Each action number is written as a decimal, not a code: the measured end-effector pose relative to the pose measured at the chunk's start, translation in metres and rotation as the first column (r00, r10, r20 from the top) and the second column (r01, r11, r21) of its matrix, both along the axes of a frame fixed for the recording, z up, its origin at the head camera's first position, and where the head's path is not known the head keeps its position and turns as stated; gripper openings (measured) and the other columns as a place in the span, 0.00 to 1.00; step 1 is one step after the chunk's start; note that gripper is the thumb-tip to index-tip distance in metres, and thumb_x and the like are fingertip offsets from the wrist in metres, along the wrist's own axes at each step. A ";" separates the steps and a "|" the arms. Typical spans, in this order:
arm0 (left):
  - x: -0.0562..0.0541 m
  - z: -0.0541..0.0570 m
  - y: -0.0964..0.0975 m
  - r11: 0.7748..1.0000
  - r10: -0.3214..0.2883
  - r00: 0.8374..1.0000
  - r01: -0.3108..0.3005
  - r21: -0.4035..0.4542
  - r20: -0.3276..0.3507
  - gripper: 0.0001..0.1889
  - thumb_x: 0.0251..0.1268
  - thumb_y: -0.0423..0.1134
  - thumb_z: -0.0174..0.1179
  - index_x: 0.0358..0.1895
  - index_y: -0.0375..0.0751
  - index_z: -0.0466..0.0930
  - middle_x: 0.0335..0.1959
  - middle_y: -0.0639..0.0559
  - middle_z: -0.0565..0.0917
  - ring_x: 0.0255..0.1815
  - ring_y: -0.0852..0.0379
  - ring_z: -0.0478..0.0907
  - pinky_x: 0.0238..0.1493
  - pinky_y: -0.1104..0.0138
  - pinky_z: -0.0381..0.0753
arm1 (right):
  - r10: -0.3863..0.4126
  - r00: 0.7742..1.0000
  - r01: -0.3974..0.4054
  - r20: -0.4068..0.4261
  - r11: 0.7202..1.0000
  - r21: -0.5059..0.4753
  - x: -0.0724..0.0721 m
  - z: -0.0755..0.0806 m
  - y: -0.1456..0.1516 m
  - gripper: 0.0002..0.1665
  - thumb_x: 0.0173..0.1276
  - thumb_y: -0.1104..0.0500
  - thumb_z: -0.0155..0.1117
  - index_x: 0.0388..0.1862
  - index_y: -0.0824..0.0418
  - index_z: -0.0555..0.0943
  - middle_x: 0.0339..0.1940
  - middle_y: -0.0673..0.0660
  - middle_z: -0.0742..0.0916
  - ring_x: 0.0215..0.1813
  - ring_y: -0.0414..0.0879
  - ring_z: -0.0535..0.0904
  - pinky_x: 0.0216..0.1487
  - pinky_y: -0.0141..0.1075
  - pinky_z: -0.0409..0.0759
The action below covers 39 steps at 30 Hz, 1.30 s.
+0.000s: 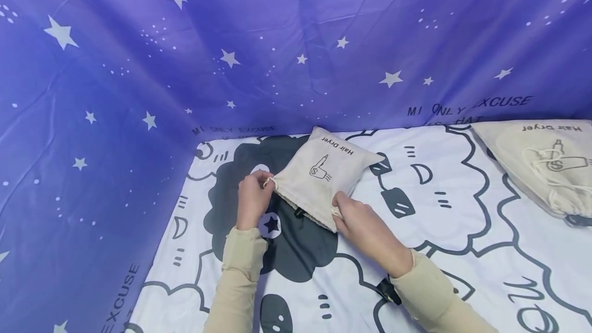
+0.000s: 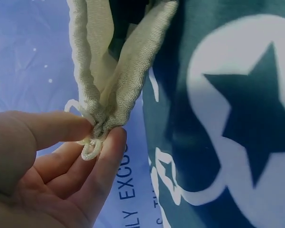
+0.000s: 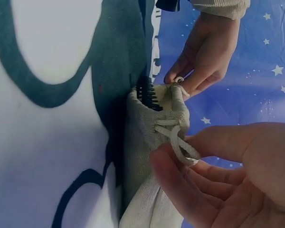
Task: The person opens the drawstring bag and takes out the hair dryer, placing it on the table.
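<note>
A cream cloth drawstring bag (image 1: 339, 176), printed "Hair Dryer" with a dryer drawing, lies on the sheet with its mouth toward me. My left hand (image 1: 254, 199) pinches the left corner of the mouth between thumb and fingers, beside a small loop of white cord (image 2: 91, 149). At the opposite corner my right hand (image 1: 365, 225) pinches the bag's edge and its cord (image 3: 178, 142). The mouth gapes between the hands. Just inside it shows a black toothed piece (image 3: 146, 97); the rest of that piece is hidden in the bag.
A second cream "Hair Dryer" bag (image 1: 522, 153), its cords lying across it, rests at the right. Under both bags spreads a white sheet (image 1: 444, 209) with black cartoon prints. A purple star-patterned curtain (image 1: 277, 40) rises behind and at the left.
</note>
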<state>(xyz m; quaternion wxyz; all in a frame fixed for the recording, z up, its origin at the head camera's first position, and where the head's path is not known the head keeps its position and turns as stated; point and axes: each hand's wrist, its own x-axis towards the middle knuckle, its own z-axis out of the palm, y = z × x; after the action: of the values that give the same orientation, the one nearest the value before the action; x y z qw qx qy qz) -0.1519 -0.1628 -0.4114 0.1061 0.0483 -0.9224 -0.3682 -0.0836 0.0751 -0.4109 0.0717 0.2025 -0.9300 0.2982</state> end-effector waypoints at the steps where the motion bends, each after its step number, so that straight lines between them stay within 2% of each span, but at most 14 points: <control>1: 0.000 -0.001 0.000 1.000 0.000 1.000 0.000 -0.005 0.000 0.08 0.60 0.30 0.58 0.38 0.38 0.87 0.30 0.46 0.87 0.31 0.50 0.81 0.38 0.57 0.77 | 0.000 1.000 0.000 0.001 1.000 0.004 0.000 0.000 0.000 0.11 0.61 0.69 0.66 0.39 0.62 0.73 0.22 0.53 0.79 0.24 0.47 0.77 0.29 0.41 0.75; 6: 0.003 -0.005 -0.002 1.000 -0.005 1.000 0.006 -0.022 0.020 0.09 0.63 0.31 0.58 0.41 0.38 0.87 0.33 0.46 0.88 0.34 0.50 0.82 0.42 0.56 0.78 | 0.015 0.997 -0.017 0.072 1.000 0.019 -0.003 0.002 0.007 0.10 0.61 0.63 0.69 0.37 0.60 0.75 0.20 0.46 0.77 0.24 0.40 0.74 0.29 0.37 0.73; 11: 0.010 0.000 -0.006 1.000 -0.017 1.000 0.017 0.019 0.020 0.09 0.66 0.33 0.61 0.46 0.37 0.85 0.38 0.45 0.88 0.40 0.48 0.84 0.47 0.55 0.80 | 0.008 0.993 -0.013 0.120 0.999 0.041 -0.012 0.011 0.021 0.11 0.63 0.54 0.72 0.36 0.58 0.79 0.24 0.44 0.82 0.27 0.37 0.77 0.31 0.37 0.75; 18: 0.021 0.006 -0.011 1.000 -0.019 1.000 0.020 0.016 -0.024 0.08 0.64 0.34 0.63 0.43 0.37 0.85 0.38 0.46 0.88 0.39 0.50 0.85 0.47 0.57 0.82 | -0.028 0.992 0.019 0.124 0.997 0.074 -0.034 0.024 0.045 0.12 0.67 0.52 0.68 0.38 0.60 0.80 0.29 0.49 0.84 0.29 0.41 0.78 0.34 0.41 0.77; 23: 0.030 0.005 -0.010 0.999 -0.035 0.999 0.035 -0.030 0.003 0.04 0.63 0.34 0.64 0.38 0.39 0.86 0.33 0.48 0.88 0.36 0.52 0.85 0.43 0.58 0.82 | -0.069 0.992 0.061 0.105 0.995 0.077 -0.051 0.027 0.063 0.13 0.69 0.54 0.66 0.42 0.64 0.79 0.36 0.58 0.85 0.35 0.50 0.81 0.40 0.48 0.78; 27: 0.035 0.000 -0.006 0.993 -0.087 0.994 0.092 -0.071 0.071 0.02 0.62 0.35 0.66 0.35 0.42 0.87 0.29 0.52 0.87 0.32 0.57 0.83 0.39 0.62 0.81 | -0.103 0.992 0.097 0.071 0.992 0.079 -0.063 0.024 0.074 0.17 0.69 0.56 0.65 0.47 0.69 0.78 0.43 0.66 0.83 0.42 0.58 0.81 0.44 0.54 0.77; 31: 0.039 -0.006 0.002 0.982 -0.161 0.979 0.172 -0.079 0.126 0.04 0.60 0.35 0.68 0.36 0.40 0.88 0.28 0.53 0.87 0.30 0.59 0.82 0.37 0.64 0.80 | -0.126 0.991 0.123 0.054 0.990 0.066 -0.072 0.018 0.082 0.20 0.69 0.58 0.65 0.52 0.72 0.76 0.50 0.69 0.80 0.51 0.63 0.78 0.52 0.58 0.75; 35: 0.044 -0.010 0.009 0.969 -0.228 0.965 0.238 -0.067 0.130 0.08 0.58 0.35 0.70 0.40 0.37 0.88 0.31 0.49 0.88 0.34 0.55 0.84 0.40 0.63 0.82 | -0.131 0.990 0.127 0.060 0.990 0.067 -0.079 0.009 0.086 0.25 0.69 0.60 0.64 0.57 0.75 0.73 0.55 0.72 0.77 0.59 0.68 0.74 0.60 0.61 0.70; 39: 0.049 -0.014 0.014 0.963 -0.252 0.961 0.261 -0.067 0.118 0.11 0.55 0.35 0.72 0.41 0.36 0.87 0.34 0.47 0.88 0.37 0.52 0.85 0.43 0.61 0.82 | -0.141 0.987 0.134 0.084 0.987 0.084 -0.086 0.002 0.088 0.28 0.70 0.61 0.63 0.63 0.75 0.70 0.60 0.74 0.75 0.64 0.70 0.70 0.64 0.63 0.67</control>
<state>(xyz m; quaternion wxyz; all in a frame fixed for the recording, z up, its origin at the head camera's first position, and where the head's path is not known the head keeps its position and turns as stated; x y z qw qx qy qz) -0.1027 -0.1490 -0.4250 0.0090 -0.0559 -0.9396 -0.3375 -0.1698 0.1629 -0.4091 0.0424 0.1270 -0.9550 0.2645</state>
